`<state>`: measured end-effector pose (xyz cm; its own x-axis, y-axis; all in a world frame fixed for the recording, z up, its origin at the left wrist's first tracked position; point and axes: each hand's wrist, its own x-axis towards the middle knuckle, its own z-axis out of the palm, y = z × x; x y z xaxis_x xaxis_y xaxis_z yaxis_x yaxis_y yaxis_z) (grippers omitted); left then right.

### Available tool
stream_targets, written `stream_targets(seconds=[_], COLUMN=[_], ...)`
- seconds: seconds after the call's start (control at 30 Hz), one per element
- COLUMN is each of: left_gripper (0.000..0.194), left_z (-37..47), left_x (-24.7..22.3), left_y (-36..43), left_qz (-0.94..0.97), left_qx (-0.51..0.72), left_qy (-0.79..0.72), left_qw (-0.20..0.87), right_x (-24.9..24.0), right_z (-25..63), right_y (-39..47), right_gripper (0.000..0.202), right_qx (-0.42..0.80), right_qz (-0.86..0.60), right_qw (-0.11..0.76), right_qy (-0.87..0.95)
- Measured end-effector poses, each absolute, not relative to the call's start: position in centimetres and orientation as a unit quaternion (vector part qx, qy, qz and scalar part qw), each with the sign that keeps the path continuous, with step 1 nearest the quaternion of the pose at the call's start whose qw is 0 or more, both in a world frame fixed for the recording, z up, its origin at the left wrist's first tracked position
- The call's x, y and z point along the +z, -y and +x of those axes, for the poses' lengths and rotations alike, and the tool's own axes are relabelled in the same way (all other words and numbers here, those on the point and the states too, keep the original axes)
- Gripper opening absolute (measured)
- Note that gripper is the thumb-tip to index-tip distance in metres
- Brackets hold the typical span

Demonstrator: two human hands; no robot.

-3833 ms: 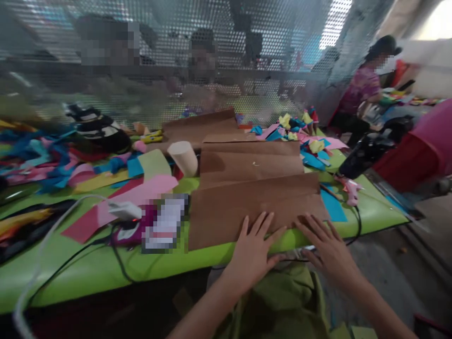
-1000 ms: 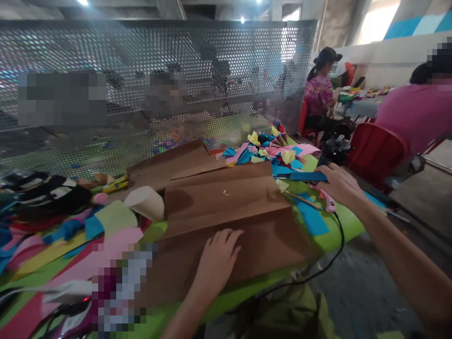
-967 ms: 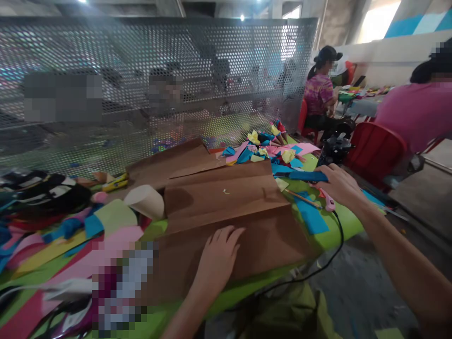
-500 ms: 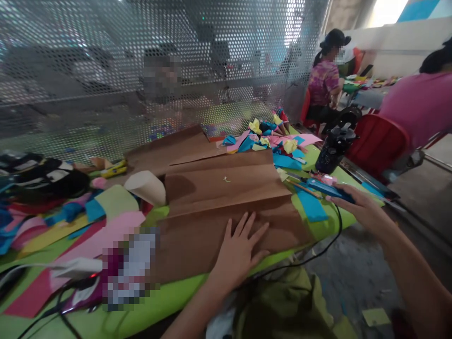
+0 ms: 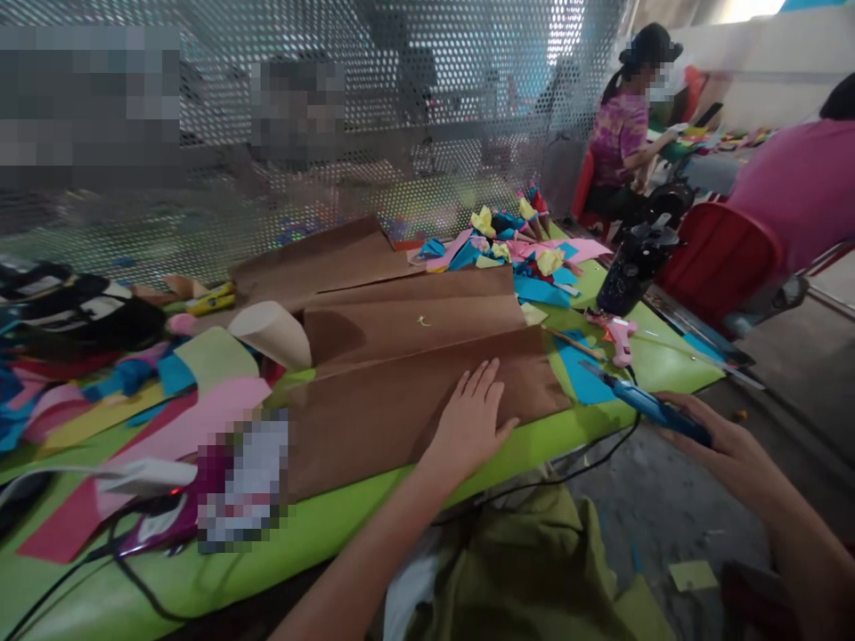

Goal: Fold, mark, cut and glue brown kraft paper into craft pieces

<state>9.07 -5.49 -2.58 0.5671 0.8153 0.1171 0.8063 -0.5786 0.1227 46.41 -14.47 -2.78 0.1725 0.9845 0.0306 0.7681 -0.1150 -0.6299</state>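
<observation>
My left hand point(image 5: 471, 414) lies flat on a creased sheet of brown paper point(image 5: 361, 427), its fingers stretched toward the far side. Off the table's right edge, my right hand point(image 5: 721, 445) is wrapped round a blue utility knife point(image 5: 651, 405) with its blade out, pointing left. Below the blade is a piece of blue paper point(image 5: 584, 378). A thin brown stick point(image 5: 575, 343) lies on that paper. Just beyond stands a pink glue gun point(image 5: 620, 336), its black cord hanging over the edge.
Coloured paper scraps point(image 5: 220, 356), a paper tube point(image 5: 271, 331) and a white power plug point(image 5: 150, 479) lie on the left. Crumpled paper flowers point(image 5: 494, 236) sit at the back. A dark tumbler point(image 5: 634, 267) stands right. Two people sit beyond, near a red chair point(image 5: 721, 258).
My right hand has drawn the utility knife down and right, away from the glue gun, which now shows. My left hand has slid slightly right on the brown paper, its fingers closer together.
</observation>
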Motion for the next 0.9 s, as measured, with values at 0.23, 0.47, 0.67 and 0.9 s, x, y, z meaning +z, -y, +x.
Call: stream_targets(seconds=[0.23,0.47,0.67,0.9], left_gripper=[0.051,0.052,0.05,0.05], left_z=[9.5,9.3,9.2,9.3], left_x=[-3.4,-3.8,-4.0,-4.1], left_y=[4.8,4.7,4.7,4.7], left_qz=[0.913,0.913,0.916,0.917], left_qx=[0.02,0.006,0.017,0.016], left_qy=[-0.404,-0.404,-0.4,-0.397], left_qw=[0.047,0.052,0.033,0.035], right_x=[-4.1,-5.6,-5.0,-4.1], right_z=[46.7,47.5,47.3,47.6], right_y=[15.9,15.5,15.0,14.3], right_gripper=[0.042,0.053,0.05,0.053], right_qx=[0.265,0.287,0.325,0.362], right_qz=[-0.68,-0.654,-0.623,-0.618], right_qw=[0.257,0.222,0.225,0.221], right_qy=[0.633,0.664,0.676,0.662])
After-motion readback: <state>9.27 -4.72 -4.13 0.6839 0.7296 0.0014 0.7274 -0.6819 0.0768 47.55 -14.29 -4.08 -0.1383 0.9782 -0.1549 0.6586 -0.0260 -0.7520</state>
